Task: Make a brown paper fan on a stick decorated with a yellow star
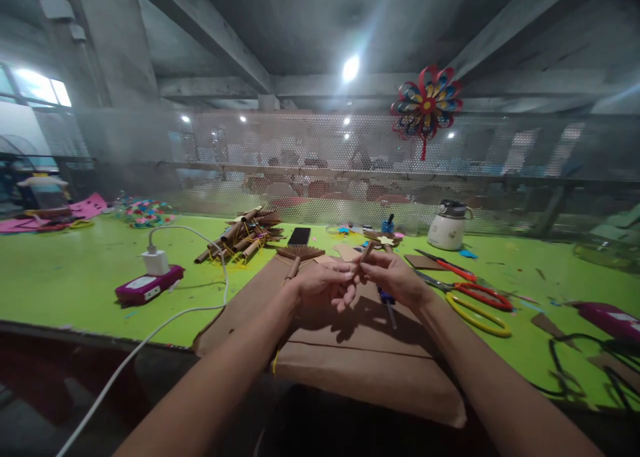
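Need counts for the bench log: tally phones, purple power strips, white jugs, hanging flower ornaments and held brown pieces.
Held brown piece: 1
Phone: 1
Purple power strips, one at left, one at right: 2
White jug: 1
Hanging flower ornament: 1
Total: 6

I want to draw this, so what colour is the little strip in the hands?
The strip is brown; the head view shows it best.

Brown piece partly out of sight between the fingers, rightmost purple block only partly in frame
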The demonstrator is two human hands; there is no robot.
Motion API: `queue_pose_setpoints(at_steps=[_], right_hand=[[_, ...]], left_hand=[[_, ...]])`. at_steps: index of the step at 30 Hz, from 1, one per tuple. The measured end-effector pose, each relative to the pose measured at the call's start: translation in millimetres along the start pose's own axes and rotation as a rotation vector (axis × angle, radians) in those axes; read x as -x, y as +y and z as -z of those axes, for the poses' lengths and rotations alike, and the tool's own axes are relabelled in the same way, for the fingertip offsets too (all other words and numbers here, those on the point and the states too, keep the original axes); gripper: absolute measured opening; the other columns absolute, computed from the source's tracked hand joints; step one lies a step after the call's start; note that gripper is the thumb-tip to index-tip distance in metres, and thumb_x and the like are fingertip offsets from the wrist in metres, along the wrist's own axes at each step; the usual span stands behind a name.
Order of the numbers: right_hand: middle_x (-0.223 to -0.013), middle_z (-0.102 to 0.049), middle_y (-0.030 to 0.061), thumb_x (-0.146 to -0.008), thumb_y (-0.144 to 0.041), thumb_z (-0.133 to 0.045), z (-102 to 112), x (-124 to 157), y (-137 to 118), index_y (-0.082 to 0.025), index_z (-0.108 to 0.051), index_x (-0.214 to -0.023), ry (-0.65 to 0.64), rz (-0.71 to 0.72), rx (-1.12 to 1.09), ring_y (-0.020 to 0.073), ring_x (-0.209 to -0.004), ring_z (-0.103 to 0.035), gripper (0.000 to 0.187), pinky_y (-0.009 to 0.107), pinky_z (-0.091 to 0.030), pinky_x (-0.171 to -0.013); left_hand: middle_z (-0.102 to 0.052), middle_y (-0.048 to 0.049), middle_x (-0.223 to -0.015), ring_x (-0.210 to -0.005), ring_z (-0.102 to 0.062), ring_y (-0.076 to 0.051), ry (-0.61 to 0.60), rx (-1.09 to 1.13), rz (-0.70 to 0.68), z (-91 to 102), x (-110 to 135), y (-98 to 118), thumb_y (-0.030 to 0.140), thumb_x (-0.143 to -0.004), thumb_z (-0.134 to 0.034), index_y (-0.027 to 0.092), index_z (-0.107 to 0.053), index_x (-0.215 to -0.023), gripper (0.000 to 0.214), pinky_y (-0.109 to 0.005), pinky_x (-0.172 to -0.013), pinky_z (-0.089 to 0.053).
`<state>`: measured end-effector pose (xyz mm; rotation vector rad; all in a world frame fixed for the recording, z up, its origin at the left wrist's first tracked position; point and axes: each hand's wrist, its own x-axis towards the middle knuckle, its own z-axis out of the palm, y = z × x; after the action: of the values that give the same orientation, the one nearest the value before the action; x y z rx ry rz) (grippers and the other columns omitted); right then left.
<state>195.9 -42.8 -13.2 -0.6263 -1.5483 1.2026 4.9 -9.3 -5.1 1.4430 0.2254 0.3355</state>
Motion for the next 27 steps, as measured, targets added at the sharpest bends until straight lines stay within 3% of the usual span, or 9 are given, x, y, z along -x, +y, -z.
queue_pose_setpoints(at_steps=[4, 7, 10, 12, 16, 20, 27], right_hand=[[-0.07, -0.063, 0.0037, -0.072, -0.04, -0.068, 0, -1, -1, -0.015, -0.068, -0.077, 0.017, -0.003, 0.13, 0.0143, -0.065, -0.054, 0.025, 0.029, -0.043, -0.065], [-0.068, -0.062, 0.0033, -0.071, -0.043, -0.068, 3, -1, 0, -0.015, -0.067, -0.073, 0.026, -0.033, 0.187, 0.0135, -0.063, -0.052, 0.029, 0.028, -0.042, -0.064], [-0.06, -0.058, 0.0001, -0.072, -0.044, -0.066, 6, -1, 2, -0.015, -0.067, -0.071, -0.009, -0.111, 0.291, 0.0106, -0.055, -0.046, 0.029, 0.025, -0.036, -0.055], [-0.053, -0.053, -0.0022, -0.074, -0.045, -0.064, 6, 0, 3, -0.016, -0.067, -0.067, -0.066, -0.149, 0.404, 0.0092, -0.05, -0.041, 0.029, 0.024, -0.03, -0.05], [-0.048, -0.05, -0.0035, -0.074, -0.04, -0.063, 2, 0, 6, -0.019, -0.069, -0.061, -0.172, -0.148, 0.636, 0.0084, -0.046, -0.037, 0.025, 0.023, -0.025, -0.046], [-0.048, -0.053, -0.0032, -0.075, -0.036, -0.061, 0, 1, 18, -0.021, -0.071, -0.066, -0.22, -0.149, 0.697, 0.0087, -0.044, -0.039, 0.02, 0.022, -0.027, -0.044], [-0.061, -0.063, -0.0003, -0.071, -0.025, -0.065, 4, -2, 32, -0.021, -0.073, -0.065, -0.206, 0.001, 0.826, 0.0122, -0.057, -0.052, 0.011, 0.022, -0.037, -0.053]], left_hand=[[-0.065, -0.0088, -0.074, -0.065, -0.064, -0.018, 0.027, -0.035, 0.046, 0.8, -3, -5, 0.043, -0.081, -0.058, 0.013, -0.054, -0.091, 0.031, -0.025, -0.054, -0.041], [-0.066, -0.0104, -0.084, -0.073, -0.063, -0.016, 0.228, -0.157, 0.037, 9.2, -5, -7, 0.037, -0.077, -0.063, 0.011, -0.059, -0.088, 0.028, -0.027, -0.064, -0.044], [-0.066, -0.0091, -0.082, -0.072, -0.061, -0.013, 0.474, -0.186, -0.09, 17.7, -6, -4, 0.033, -0.075, -0.065, 0.011, -0.063, -0.087, 0.025, -0.025, -0.066, -0.043], [-0.066, -0.0089, -0.081, -0.071, -0.059, -0.013, 0.527, -0.196, -0.154, 19.7, -6, -2, 0.039, -0.078, -0.06, 0.011, -0.065, -0.09, 0.03, -0.023, -0.063, -0.041], [-0.064, -0.0038, -0.069, -0.063, -0.052, -0.011, 0.429, -0.553, -0.071, 18.5, -4, -1, 0.04, -0.074, -0.063, 0.012, -0.069, -0.077, 0.029, -0.022, -0.057, -0.035], [-0.056, 0.0009, -0.055, -0.053, -0.043, -0.009, 0.366, -0.862, 0.082, 19.7, 0, -3, 0.03, -0.07, -0.063, 0.013, -0.069, -0.065, 0.02, -0.021, -0.05, -0.029], [-0.061, -0.0001, -0.062, -0.057, -0.047, -0.011, 0.273, -0.929, 0.128, 26.3, -3, -13, 0.03, -0.067, -0.066, 0.015, -0.072, -0.071, 0.017, -0.021, -0.053, -0.033]])
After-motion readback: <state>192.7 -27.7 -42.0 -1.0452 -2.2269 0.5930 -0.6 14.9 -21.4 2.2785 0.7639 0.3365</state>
